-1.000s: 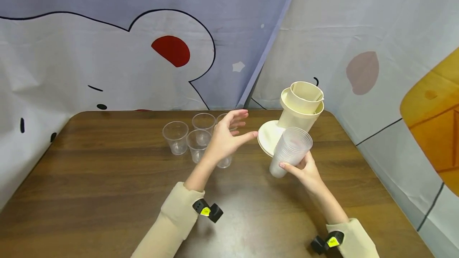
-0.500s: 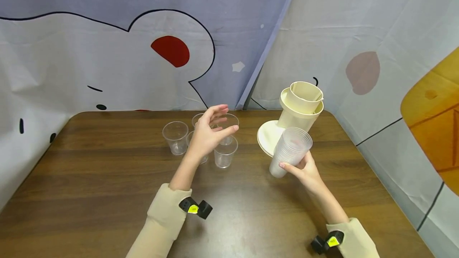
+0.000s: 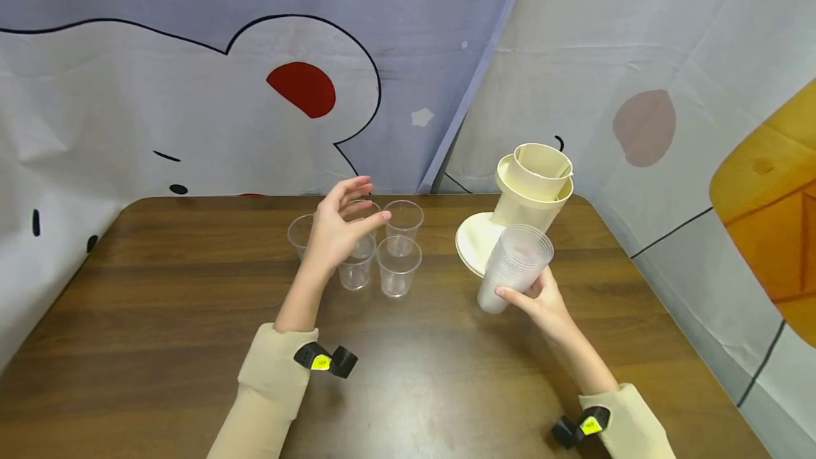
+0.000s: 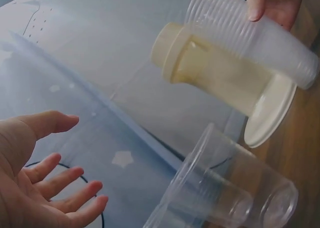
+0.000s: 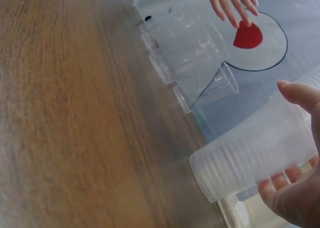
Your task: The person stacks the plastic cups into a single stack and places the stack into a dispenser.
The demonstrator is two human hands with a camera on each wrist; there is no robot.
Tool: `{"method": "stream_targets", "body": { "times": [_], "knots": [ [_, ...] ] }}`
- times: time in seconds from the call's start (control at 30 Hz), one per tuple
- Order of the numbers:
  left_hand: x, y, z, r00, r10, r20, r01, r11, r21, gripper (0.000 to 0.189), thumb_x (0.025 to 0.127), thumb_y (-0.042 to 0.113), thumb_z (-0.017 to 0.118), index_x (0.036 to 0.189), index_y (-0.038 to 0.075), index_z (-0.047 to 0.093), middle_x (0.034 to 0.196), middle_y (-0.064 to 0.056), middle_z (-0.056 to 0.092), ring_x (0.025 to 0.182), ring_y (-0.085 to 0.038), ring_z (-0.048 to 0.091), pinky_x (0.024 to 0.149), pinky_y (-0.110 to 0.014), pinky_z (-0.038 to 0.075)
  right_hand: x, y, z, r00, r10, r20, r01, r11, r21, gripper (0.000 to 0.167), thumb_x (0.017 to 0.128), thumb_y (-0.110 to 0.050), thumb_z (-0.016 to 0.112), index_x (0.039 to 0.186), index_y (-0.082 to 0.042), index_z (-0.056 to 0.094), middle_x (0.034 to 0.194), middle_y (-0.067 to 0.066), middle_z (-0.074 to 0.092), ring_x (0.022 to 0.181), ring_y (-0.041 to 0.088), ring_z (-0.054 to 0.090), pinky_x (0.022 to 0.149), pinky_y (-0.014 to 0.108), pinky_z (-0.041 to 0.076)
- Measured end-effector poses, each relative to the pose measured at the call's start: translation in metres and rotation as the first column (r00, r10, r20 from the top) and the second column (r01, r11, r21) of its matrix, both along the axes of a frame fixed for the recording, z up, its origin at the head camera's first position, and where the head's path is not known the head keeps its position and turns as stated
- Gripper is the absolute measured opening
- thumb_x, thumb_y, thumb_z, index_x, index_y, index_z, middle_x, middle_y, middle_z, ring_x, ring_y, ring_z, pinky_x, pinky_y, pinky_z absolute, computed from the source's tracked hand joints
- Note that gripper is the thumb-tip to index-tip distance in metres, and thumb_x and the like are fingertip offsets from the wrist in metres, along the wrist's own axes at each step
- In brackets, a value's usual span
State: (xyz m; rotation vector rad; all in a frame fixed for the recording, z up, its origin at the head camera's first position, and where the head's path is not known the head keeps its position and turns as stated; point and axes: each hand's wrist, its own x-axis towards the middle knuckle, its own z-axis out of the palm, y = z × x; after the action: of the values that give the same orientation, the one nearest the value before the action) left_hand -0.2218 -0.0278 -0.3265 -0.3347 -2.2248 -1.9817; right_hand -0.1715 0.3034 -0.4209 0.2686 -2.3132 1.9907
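Observation:
My right hand (image 3: 542,303) grips a tilted stack of clear plastic cups (image 3: 518,264), thumb on the near side; the right wrist view shows the nested stack (image 5: 250,148) low over the table. My left hand (image 3: 338,225) hangs over several single clear cups, its fingers spread and thumb apart, holding nothing. In the left wrist view the left hand (image 4: 55,173) is plainly bare. Of the standing cups, a front one (image 3: 398,268) and a back one (image 3: 404,222) show fully; the left hand partly covers the others.
A cream cup dispenser (image 3: 532,193) with a round base stands at the back right, just behind the stack. The brown wooden table (image 3: 159,317) ends at a printed cloth backdrop (image 3: 191,105) along the back and right.
My left hand has moved left across the standing cups, uncovering the right-hand ones and now overlapping the left ones. The right hand and its stack of cups stay nearly still.

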Motion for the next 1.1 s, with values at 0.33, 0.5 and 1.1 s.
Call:
{"method": "stream_targets", "body": {
  "times": [0.33,0.5,1.1],
  "knots": [
    [-0.003,-0.021,-0.001,0.997,0.080,0.001,-0.080,0.997,0.020,0.059,0.081,0.007,0.074,0.135,0.010,0.050,0.133,-0.009,0.059,0.115,-0.024,0.061,0.089,-0.023,0.052,0.000,0.000,0.001,1.000,0.012,0.017,-0.011,1.000,-0.002,0.070,0.082,0.003,0.068,0.138,-0.017,0.031,0.126,-0.006,0.050,0.113,0.004,0.056,0.093,0.017,0.047],
    [-0.005,-0.031,-0.003,0.997,0.079,-0.007,-0.078,0.996,0.030,0.059,0.082,0.005,0.073,0.136,0.007,0.049,0.134,-0.012,0.058,0.116,-0.027,0.060,0.081,-0.013,0.051,0.000,-0.001,0.000,1.000,0.008,0.001,-0.007,1.000,-0.012,0.070,0.081,0.005,0.068,0.138,-0.016,0.032,0.124,-0.006,0.051,0.112,0.003,0.056,0.092,0.017,0.048],
    [-0.003,-0.073,-0.006,0.989,0.145,0.033,-0.144,0.989,-0.022,0.063,0.083,0.008,0.073,0.140,0.007,0.044,0.137,-0.015,0.055,0.108,-0.003,0.057,0.108,-0.040,0.040,0.001,-0.001,0.002,1.000,0.009,0.005,-0.009,1.000,-0.011,0.069,0.081,0.005,0.067,0.136,-0.017,0.033,0.124,-0.006,0.051,0.112,0.003,0.056,0.092,0.017,0.048]
  ]
}}
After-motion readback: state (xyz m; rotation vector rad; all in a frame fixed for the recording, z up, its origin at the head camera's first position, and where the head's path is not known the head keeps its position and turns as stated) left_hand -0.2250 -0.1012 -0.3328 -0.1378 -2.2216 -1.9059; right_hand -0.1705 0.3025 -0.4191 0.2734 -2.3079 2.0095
